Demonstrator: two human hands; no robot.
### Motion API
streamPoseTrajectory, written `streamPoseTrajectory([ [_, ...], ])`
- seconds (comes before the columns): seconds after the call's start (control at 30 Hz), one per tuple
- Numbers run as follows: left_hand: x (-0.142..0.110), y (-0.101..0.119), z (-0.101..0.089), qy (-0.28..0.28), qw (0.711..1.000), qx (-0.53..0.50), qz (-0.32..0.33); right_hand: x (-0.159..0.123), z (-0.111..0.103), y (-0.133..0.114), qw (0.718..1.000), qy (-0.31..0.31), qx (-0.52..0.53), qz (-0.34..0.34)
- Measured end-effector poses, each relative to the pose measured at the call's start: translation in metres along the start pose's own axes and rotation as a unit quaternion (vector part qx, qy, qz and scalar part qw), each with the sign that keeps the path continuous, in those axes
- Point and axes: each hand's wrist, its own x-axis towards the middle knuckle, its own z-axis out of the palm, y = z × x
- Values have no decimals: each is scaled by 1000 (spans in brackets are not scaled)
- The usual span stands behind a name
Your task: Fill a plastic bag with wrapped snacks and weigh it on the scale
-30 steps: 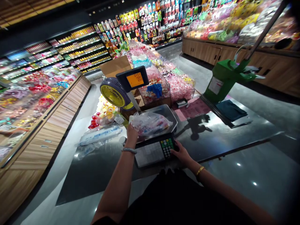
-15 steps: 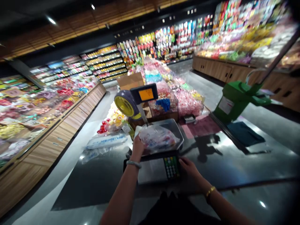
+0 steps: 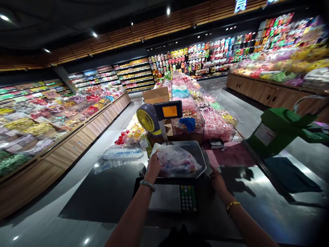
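A clear plastic bag of wrapped sweets [image 3: 178, 160] lies on the steel pan of a weighing scale [image 3: 202, 158] in front of me. My left hand [image 3: 153, 166], with a bracelet on its wrist, rests closed on the bag's left end. At the scale's right side, beside the pan's edge, is my right hand [image 3: 218, 180]; its fingers are dark and hard to make out. The scale's keypad [image 3: 188, 198] sits below the pan. Its orange display [image 3: 169, 111] stands on a pole above.
A small purple and yellow fan [image 3: 146, 119] stands behind the scale. A roll of plastic bags [image 3: 122, 153] lies to the left. A green dispenser [image 3: 276, 130] stands at the right. Bins of sweets [image 3: 205, 116] fill the middle island and both side counters.
My right hand has left the keypad and moved up to the right side of the scale. My view has tilted upward. The left hand stays on the bag.
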Motion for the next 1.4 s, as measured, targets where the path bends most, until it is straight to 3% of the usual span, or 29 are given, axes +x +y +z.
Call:
streamPoseTrajectory([
  [0.17,0,5,0,-2,1000,11,14,21,-1,0,996,-64,-42,-36],
  [0.4,3,4,1,-15,999,27,11,25,-7,15,991,-94,-85,-45],
  [0.7,12,2,-8,35,998,55,24,34,-11,13,977,-114,-151,-97],
  [0.9,13,-8,-5,58,998,21,13,43,-13,14,965,-131,-187,-128],
  [1.07,11,-22,-6,35,999,-3,-22,45,-16,12,959,-148,-193,-143],
  [1.23,-14,-21,-24,72,996,12,-48,30,-31,0,954,-151,-212,-151],
  [1.33,-47,-17,-38,107,993,-6,-46,17,-46,-5,946,-154,-243,-149],
  [1.4,-71,-15,-42,94,994,-37,-51,10,-56,-4,948,-139,-249,-142],
])
